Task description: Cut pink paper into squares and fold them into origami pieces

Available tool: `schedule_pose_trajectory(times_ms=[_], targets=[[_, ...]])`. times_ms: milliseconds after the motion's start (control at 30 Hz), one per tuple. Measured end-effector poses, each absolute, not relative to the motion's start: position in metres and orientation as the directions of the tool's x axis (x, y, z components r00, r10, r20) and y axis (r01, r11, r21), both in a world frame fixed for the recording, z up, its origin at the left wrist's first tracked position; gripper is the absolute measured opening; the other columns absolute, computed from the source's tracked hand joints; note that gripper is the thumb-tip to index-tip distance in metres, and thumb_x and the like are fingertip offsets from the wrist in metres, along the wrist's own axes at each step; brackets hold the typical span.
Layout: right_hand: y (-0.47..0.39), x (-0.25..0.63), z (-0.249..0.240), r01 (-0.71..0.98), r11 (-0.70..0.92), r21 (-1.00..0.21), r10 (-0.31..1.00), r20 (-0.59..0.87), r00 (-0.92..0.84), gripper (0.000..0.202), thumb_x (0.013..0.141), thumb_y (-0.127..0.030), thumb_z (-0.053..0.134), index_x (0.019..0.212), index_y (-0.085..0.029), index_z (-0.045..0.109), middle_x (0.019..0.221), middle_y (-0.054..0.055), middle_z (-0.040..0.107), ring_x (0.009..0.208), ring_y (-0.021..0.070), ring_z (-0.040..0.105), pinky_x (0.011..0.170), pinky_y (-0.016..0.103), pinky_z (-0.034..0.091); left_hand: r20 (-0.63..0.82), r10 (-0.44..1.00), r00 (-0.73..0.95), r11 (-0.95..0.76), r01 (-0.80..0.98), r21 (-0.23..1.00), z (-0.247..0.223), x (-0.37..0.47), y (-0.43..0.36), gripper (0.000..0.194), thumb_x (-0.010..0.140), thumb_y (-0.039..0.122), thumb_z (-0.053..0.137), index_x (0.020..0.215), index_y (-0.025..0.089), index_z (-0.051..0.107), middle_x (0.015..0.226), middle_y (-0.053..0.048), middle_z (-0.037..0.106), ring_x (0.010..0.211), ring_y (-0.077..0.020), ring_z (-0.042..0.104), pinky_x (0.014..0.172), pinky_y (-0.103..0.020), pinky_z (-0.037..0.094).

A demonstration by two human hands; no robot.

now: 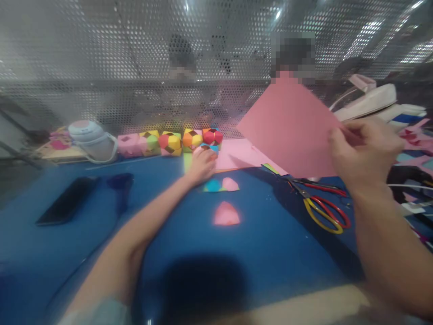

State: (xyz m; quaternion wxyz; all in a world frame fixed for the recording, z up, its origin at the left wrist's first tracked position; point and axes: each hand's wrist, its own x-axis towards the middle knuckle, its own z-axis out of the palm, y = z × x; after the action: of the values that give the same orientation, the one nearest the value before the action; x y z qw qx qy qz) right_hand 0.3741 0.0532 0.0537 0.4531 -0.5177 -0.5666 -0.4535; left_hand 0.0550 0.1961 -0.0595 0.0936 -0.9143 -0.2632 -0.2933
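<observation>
Perforated metal panel [135, 58] at the back, blue tabletop [189, 239] in front. Far left: phone [67, 201] lying flat, white cup [89, 140] behind it. Then a row of folded paper balls [170, 143] along the panel. Left hand [202, 164] is at the row's right end, fingers curled, by the left edge of the flat pink paper [235, 154]; can't tell if it grips anything. Nearer the wearer: small pink piece [226, 214], on the table. Pink sheet [287, 126] is up in the air right of centre, tilted, over the flat paper. Scissors [324, 212] lie below it, blades partly open. Right hand [367, 153] pinches the sheet's right corner, thumb against fingers. My read: step in hand is sheet handling, no cutting. Next move probably calls for lowering it flat, clear of the blades.
</observation>
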Motion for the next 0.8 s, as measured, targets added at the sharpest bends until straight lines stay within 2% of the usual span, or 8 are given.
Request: schedule_pose_trajectory(times_ms=[100,200,267,333,467,567,667,800], targets=[[0.038,0.376,0.050,0.996,0.062,-0.060,0.087,0.995,0.054,0.012,0.067,-0.028,0.058,0.059,-0.021,0.052,0.054,0.003,0.057,0.051,0.0168,0.053,0.050,0.030,0.041,0.584,0.429,0.689,-0.862,0.506,0.037,-0.053,0.059,0.177,0.031,0.092,0.026,0.040,0.100,0.013,0.066,0.119,-0.017,0.060,0.112,-0.0256,0.055,0.093,-0.045,0.045],[0.030,0.373,0.044,0.995,0.074,-0.072,0.068,0.995,0.067,0.013,0.066,-0.027,0.061,0.057,-0.022,0.051,0.052,0.001,0.055,0.048,0.0162,0.052,0.048,0.030,0.041,0.505,0.354,0.788,-0.926,0.370,0.071,-0.049,0.069,0.155,0.031,0.093,0.034,0.044,0.113,0.020,0.063,0.116,-0.009,0.063,0.106,-0.0175,0.059,0.091,-0.033,0.048],[0.029,0.371,0.040,0.995,0.094,-0.038,0.074,0.997,0.031,0.013,0.066,-0.027,0.062,0.059,-0.022,0.052,0.052,0.001,0.055,0.048,0.0164,0.052,0.047,0.030,0.040,0.387,0.253,0.887,-0.967,0.228,0.110,-0.048,0.076,0.145,0.033,0.091,0.037,0.048,0.117,0.020,0.061,0.124,-0.010,0.059,0.112,-0.0194,0.057,0.095,-0.034,0.045],[0.030,0.368,0.038,0.992,0.124,0.002,0.084,0.996,-0.013,0.011,0.069,-0.026,0.062,0.061,-0.022,0.054,0.054,0.002,0.058,0.050,0.0174,0.054,0.047,0.030,0.041,0.294,0.191,0.937,-0.980,0.167,0.106,-0.049,0.080,0.141,0.033,0.090,0.036,0.051,0.117,0.020,0.061,0.127,-0.012,0.058,0.116,-0.0221,0.055,0.097,-0.037,0.044],[0.031,0.361,0.034,0.981,0.177,0.074,0.130,0.987,-0.098,0.011,0.074,-0.026,0.061,0.065,-0.021,0.056,0.059,0.004,0.063,0.054,0.0183,0.059,0.051,0.030,0.046,0.215,0.180,0.960,-0.984,0.173,0.051,-0.048,0.074,0.143,0.025,0.089,0.025,0.050,0.109,0.023,0.065,0.116,-0.009,0.062,0.104,-0.0204,0.060,0.088,-0.034,0.047],[0.030,0.353,0.031,0.975,0.214,0.059,0.184,0.978,-0.100,0.012,0.076,-0.027,0.060,0.066,-0.021,0.055,0.060,0.004,0.064,0.055,0.0181,0.060,0.053,0.030,0.047,0.220,0.226,0.949,-0.974,0.224,0.037,-0.048,0.059,0.145,0.024,0.088,0.018,0.048,0.103,0.022,0.066,0.111,-0.009,0.063,0.097,-0.0186,0.061,0.083,-0.030,0.048],[0.030,0.346,0.030,0.971,0.233,0.049,0.217,0.971,-0.101,0.013,0.078,-0.027,0.058,0.067,-0.022,0.055,0.062,0.004,0.065,0.058,0.0187,0.062,0.055,0.030,0.048,0.223,0.271,0.936,-0.962,0.274,0.019,-0.048,0.042,0.145,0.022,0.087,0.018,0.049,0.100,0.021,0.066,0.107,-0.009,0.063,0.094,-0.0178,0.060,0.079,-0.029,0.048],[0.027,0.338,0.029,0.950,0.298,0.097,0.212,0.963,-0.165,0.008,0.080,-0.023,0.058,0.072,-0.021,0.056,0.065,0.005,0.066,0.061,0.0190,0.063,0.056,0.030,0.049,0.257,0.358,0.898,-0.930,0.369,0.006,-0.045,0.020,0.146,0.019,0.086,0.021,0.049,0.094,0.022,0.066,0.100,-0.007,0.064,0.088,-0.0164,0.060,0.076,-0.027,0.048]])
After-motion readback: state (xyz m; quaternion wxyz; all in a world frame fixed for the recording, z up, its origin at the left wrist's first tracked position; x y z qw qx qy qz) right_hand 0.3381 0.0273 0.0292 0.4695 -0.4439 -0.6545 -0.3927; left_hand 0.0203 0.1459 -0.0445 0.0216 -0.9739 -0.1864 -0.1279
